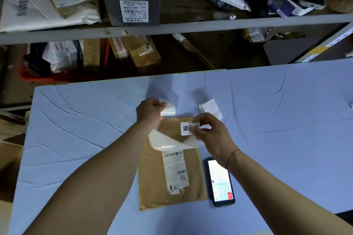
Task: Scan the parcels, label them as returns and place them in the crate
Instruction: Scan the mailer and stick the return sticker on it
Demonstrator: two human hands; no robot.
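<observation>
Closest in, two bare forearms reach up the frame over a blue cloth-covered table [76, 120], and right there by the right wrist lies a handheld scanner [219, 181], screen lit, face up, just beside the right edge of a brown padded parcel [152, 187]; the parcel lies flat on the cloth in the middle of the table, long side running away from the camera, with a white shipping label [175, 170] down its centre, barcodes showing, and a small printed sticker already overlapping the label's near end; now above the parcel's far half, the right hand [212, 135] has its thumb and fingertips pinched closed on a white return sticker [190, 128] with bold black characters, held face up over the parcel's top right corner, a thin band around that wrist; a glossy strip of backing paper [172, 144] curls in a loop under both hands across the parcel; the left hand [150, 111] sits just past the parcel's far edge, fingers curled shut around the other end of that backing, a blank white piece sticking out past the knuckles; a little further, a loose scrap of backing [210, 108] lies on the cloth; beyond the table edge, a red crate [28, 74] on the floor at left holds bags and parcels, cardboard boxes beside it, and up top a grey shelf [172, 26] carries a grey box [131, 4] and more mail bags
</observation>
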